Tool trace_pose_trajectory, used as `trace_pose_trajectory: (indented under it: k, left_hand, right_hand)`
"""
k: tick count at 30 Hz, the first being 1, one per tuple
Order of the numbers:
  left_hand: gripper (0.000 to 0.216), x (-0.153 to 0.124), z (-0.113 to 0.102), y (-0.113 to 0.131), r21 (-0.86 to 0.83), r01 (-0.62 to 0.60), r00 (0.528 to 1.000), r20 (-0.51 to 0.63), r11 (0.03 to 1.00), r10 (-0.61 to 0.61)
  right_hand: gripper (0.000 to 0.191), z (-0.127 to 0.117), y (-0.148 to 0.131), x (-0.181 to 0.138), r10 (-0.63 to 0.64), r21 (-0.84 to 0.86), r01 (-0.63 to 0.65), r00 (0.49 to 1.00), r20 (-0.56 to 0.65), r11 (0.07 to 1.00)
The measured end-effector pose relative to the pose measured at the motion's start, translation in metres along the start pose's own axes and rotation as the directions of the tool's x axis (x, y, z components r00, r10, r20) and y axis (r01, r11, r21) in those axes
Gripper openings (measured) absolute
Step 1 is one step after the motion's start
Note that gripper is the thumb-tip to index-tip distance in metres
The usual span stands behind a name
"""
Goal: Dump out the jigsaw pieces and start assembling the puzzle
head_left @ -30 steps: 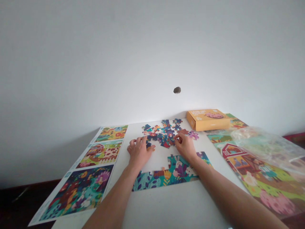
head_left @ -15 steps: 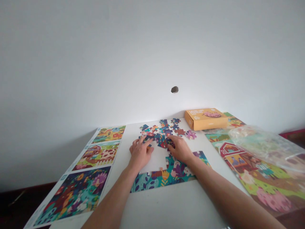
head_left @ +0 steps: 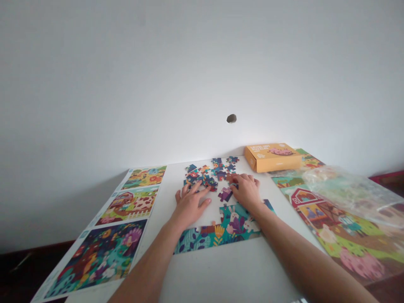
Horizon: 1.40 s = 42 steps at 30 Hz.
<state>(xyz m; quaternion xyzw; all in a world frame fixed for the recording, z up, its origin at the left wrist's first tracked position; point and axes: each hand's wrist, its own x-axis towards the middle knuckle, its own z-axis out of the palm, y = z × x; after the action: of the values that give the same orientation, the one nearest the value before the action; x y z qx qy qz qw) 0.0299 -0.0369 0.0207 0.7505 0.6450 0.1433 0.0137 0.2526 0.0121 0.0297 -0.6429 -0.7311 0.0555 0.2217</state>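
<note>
My left hand (head_left: 190,207) lies over the near edge of a pile of loose jigsaw pieces (head_left: 202,179), fingers spread, fingertips touching some of them. To its right, my right hand (head_left: 248,192) is closed, its fingers curled down on a puzzle piece that they mostly hide. A purple puzzle piece (head_left: 225,194) lies just left of that hand, and a brown piece (head_left: 231,177) shows by its fingertips. Nearer me is a joined part of the puzzle (head_left: 235,225), with white rabbits, leaves and flowers; my right wrist covers some of it.
A picture sheet (head_left: 104,256) with several printed scenes lies along the left. At the back right stands a yellow puzzle box (head_left: 274,158). A farm picture (head_left: 344,227) lies on the right, partly under a clear plastic bag (head_left: 337,185). The white wall (head_left: 202,84) rises behind the table.
My right hand has moved right and slightly back, uncovering the purple piece and the rabbits, and now covers where a lilac piece lay. My left hand has shifted slightly right, its fingers spread wider.
</note>
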Motion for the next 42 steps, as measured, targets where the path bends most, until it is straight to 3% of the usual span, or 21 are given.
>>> trace_pose_trajectory:
  k: [3, 8, 10, 15, 18, 22, 30, 34, 42]
  left_hand:
    - [0.044, 0.000, 0.001, 0.000, 0.010, 0.025, 0.999, -0.047, 1.000, -0.025]
    - [0.042, -0.003, -0.002, 0.004, -0.057, -0.228, 0.974, -0.022, 0.972, 0.227]
    - [0.039, -0.004, -0.001, 0.004, -0.079, -0.261, 0.965, -0.010, 0.962, 0.261]
    - [0.040, -0.002, 0.005, 0.000, -0.093, -0.105, 0.989, -0.116, 0.990, 0.094]
    - [0.061, 0.002, 0.008, -0.001, -0.172, -0.116, 0.975, -0.206, 0.978, 0.079]
    - [0.055, 0.006, 0.006, 0.000, -0.315, -0.135, 0.961, -0.271, 0.939, 0.048]
    - [0.054, 0.000, -0.003, 0.005, -0.605, -0.239, 0.966, -0.226, 0.760, 0.124]
    - [0.042, 0.005, 0.007, 0.001, -0.621, -0.174, 0.974, -0.222, 0.764, 0.042]
    - [0.034, 0.008, 0.013, -0.003, -0.594, -0.093, 0.957, -0.275, 0.799, -0.092]
  right_hand:
    - [0.029, 0.001, -0.001, 0.001, 0.001, -0.004, -0.001, 1.000, 0.014, 1.000]
    - [0.043, 0.005, 0.001, 0.005, 0.005, 0.093, -0.001, 0.999, -0.039, 0.996]
    - [0.048, 0.008, 0.002, 0.006, -0.033, 0.194, 0.048, 0.996, -0.081, 0.980]
    - [0.050, 0.010, -0.005, 0.001, -0.245, 0.512, 0.287, 0.958, -0.149, 0.810]
    - [0.047, 0.007, -0.013, -0.006, -0.393, 0.639, 0.376, 0.911, -0.123, 0.671]
    - [0.049, 0.003, -0.020, -0.012, -0.512, 0.671, 0.434, 0.854, -0.092, 0.602]
    - [0.050, 0.008, -0.019, -0.011, -0.537, 0.684, 0.430, 0.841, -0.067, 0.589]
    - [0.051, 0.007, -0.018, -0.012, -0.529, 0.631, 0.438, 0.847, -0.051, 0.640]
    - [0.044, 0.006, -0.015, -0.009, -0.368, 0.459, 0.361, 0.927, -0.077, 0.812]
